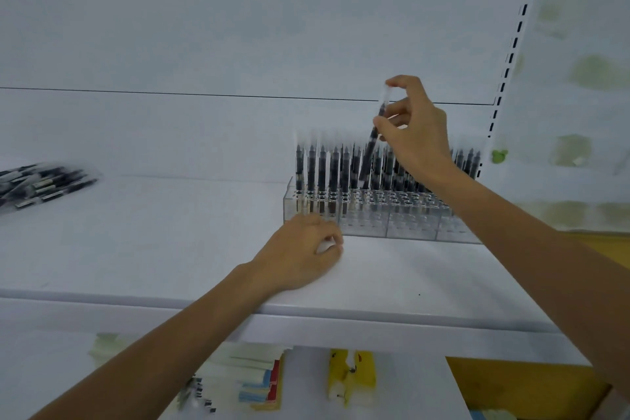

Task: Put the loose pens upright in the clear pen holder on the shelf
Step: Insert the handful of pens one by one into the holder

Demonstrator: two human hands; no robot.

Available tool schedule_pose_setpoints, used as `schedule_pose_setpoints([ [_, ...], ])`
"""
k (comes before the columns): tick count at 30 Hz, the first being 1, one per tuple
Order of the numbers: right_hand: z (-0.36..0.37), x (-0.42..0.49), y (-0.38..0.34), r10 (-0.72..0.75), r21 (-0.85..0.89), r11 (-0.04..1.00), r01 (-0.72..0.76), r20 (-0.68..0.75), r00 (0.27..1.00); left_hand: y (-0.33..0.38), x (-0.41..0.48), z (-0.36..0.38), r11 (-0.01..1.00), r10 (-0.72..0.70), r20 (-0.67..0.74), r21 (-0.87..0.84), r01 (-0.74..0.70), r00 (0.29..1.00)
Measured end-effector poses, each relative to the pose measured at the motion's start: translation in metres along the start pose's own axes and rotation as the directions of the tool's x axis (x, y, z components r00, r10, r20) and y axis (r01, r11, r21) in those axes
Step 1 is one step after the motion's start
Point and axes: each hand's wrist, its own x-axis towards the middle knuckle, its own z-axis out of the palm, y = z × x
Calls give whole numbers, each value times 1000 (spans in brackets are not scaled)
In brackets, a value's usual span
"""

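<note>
One pen (369,151) pinched above crowded holder (409,226), loose pens (44,184) left

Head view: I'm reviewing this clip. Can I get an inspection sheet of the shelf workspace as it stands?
Surface: white shelf, with a white back panel behind it.
Job's things: clear pen holder at the right, with many dark pens upright in it and the front rows toward the right unfilled; loose pens piled at the far left; one pen tilted above the holder.
Clutter: nothing seen on the shelf.
Hands: right hand pinches the tilted pen; left hand rests on the shelf at the holder's front left corner, fingers curled, contents unclear.
Cables: nothing seen.
Surroundings: slotted upright at the right; paper stacks and a yellow packet on the level below.
</note>
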Motion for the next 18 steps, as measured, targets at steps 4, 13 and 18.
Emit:
schedule_pose_setpoints([
  [4,8,-8,12,-60,-71,996,61,12,998,1,-1,-1,1000,-13,-7,-3,13,1000],
  [13,25,-29,29,16,-237,970,51,273,962,0,2,0,1000,-23,-1,1,23,1000],
  [18,27,-35,23,-76,-370,922,114,115,990,-3,-1,-6,998,-52,-204,-53,42,978],
])
